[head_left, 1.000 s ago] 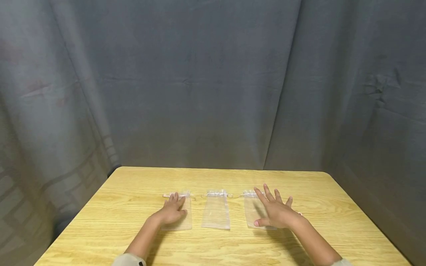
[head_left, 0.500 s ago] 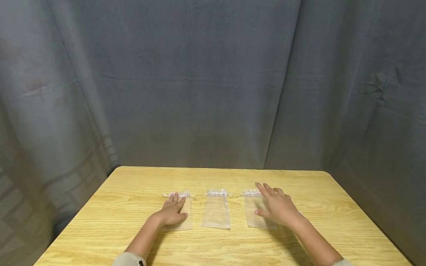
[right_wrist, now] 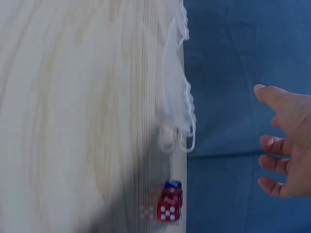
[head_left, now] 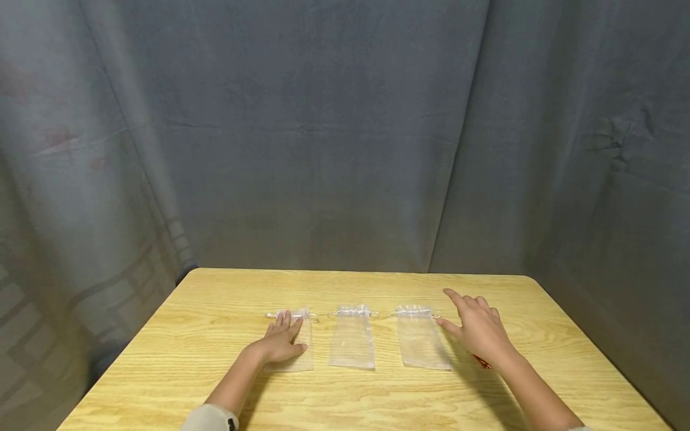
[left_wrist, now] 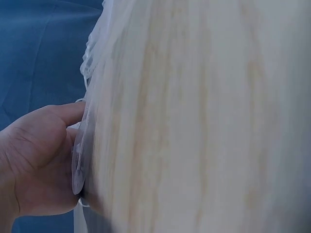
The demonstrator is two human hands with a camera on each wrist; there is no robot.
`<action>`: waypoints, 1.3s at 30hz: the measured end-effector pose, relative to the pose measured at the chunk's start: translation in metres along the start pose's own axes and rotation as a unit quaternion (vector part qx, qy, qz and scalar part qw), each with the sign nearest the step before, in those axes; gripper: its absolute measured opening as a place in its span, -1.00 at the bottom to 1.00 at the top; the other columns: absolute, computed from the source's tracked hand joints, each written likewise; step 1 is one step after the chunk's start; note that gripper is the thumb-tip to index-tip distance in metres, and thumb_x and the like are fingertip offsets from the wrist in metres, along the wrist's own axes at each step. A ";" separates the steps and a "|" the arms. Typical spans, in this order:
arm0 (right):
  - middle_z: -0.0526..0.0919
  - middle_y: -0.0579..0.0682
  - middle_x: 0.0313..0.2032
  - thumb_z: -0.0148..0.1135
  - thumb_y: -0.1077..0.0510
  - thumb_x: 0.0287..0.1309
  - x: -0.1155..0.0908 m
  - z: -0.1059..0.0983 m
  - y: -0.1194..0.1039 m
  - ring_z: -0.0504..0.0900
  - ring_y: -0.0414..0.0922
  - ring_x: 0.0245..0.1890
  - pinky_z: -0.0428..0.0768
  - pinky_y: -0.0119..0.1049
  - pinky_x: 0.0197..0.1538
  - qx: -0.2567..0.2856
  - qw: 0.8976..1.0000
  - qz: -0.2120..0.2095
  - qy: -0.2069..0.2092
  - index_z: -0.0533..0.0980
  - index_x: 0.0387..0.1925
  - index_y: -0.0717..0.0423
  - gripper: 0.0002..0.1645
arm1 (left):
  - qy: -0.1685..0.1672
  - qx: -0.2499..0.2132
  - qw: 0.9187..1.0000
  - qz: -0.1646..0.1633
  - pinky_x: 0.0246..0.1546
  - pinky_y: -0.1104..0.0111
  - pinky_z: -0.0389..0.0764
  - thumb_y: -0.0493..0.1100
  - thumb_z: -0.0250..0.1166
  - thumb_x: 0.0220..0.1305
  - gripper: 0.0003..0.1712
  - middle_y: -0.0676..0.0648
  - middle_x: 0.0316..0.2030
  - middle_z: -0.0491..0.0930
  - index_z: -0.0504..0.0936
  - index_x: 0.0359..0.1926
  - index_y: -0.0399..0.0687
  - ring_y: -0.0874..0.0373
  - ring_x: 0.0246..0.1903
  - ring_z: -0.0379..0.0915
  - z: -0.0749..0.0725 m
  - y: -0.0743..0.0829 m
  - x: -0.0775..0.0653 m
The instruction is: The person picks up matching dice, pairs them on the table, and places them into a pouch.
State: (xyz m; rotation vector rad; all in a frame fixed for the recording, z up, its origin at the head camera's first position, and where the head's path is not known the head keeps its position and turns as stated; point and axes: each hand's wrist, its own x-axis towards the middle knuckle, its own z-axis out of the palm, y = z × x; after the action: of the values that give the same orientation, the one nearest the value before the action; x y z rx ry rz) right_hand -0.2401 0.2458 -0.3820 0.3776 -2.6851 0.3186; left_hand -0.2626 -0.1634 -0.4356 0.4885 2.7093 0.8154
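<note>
Three sheer white drawstring pouches lie flat in a row on the table: a left pouch [head_left: 306,358], a middle pouch [head_left: 352,342] and a right pouch [head_left: 421,342]. My left hand [head_left: 277,345] rests on the left pouch with its fingers spread, covering much of it. In the left wrist view, that hand [left_wrist: 41,160] is beside the sheer mesh. Right of the right pouch, my right hand [head_left: 478,328] hovers above the table with nothing in it. Beneath its wrist peeks something red [head_left: 483,362]; the right wrist view shows red dice [right_wrist: 168,211] with a blue die [right_wrist: 173,185].
The pouches and dice lie on a light wood-grain table [head_left: 259,404] with rounded far corners. Grey curtains [head_left: 312,149] hang behind it and at both sides. Drawstring loops [head_left: 374,314] stick out sideways from the pouch tops.
My right hand has moved off the right pouch to the right, uncovering that pouch and some red beneath the wrist. The left hand has stayed on the left pouch.
</note>
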 end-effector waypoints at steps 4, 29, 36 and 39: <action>0.60 0.18 -0.19 0.37 -0.08 -0.05 -0.004 -0.002 0.013 0.43 0.10 -0.27 0.35 0.09 -0.34 -0.002 1.000 0.018 -0.002 0.32 0.21 0.18 -0.18 | -0.002 0.000 1.000 0.002 0.24 -0.08 -0.42 -0.02 0.09 0.31 -0.22 -0.47 0.34 -0.38 0.01 0.37 -0.34 -0.30 0.32 -0.58 0.001 -0.001 0.001; 0.50 -0.15 -0.65 0.19 -0.02 0.15 -0.030 -0.003 0.074 0.46 0.00 -0.44 0.32 0.05 -0.40 0.007 0.983 0.120 -0.140 0.51 -0.05 0.29 -0.52 | 0.005 0.002 1.000 0.007 0.24 -0.08 -0.41 -0.01 0.11 0.30 -0.21 -0.47 0.34 -0.36 0.02 0.37 -0.33 -0.30 0.32 -0.56 0.001 -0.003 0.000; 0.64 -0.03 -0.48 0.21 0.01 0.12 -0.032 0.002 0.080 0.52 0.11 -0.35 0.32 0.09 -0.36 0.010 0.978 0.130 -0.162 0.59 -0.21 0.21 -0.65 | 0.008 0.001 1.000 0.008 0.25 -0.08 -0.41 -0.01 0.12 0.29 -0.21 -0.47 0.34 -0.35 0.03 0.37 -0.33 -0.30 0.32 -0.55 0.001 -0.002 0.000; 0.64 -0.04 -0.47 0.21 0.01 0.11 -0.033 0.004 0.082 0.53 0.08 -0.36 0.33 0.11 -0.36 0.011 0.976 0.133 -0.173 0.61 -0.23 0.16 -0.69 | 0.007 0.000 1.000 0.006 0.25 -0.08 -0.41 -0.01 0.12 0.29 -0.20 -0.47 0.34 -0.35 0.03 0.37 -0.33 -0.29 0.32 -0.55 0.001 -0.002 0.000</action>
State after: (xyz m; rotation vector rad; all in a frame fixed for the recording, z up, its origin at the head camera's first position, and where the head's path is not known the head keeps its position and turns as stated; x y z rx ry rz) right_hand -0.2380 0.3283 -0.4128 0.0818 -3.0838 0.3906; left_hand -0.2624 -0.1648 -0.4377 0.5020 2.7219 0.8257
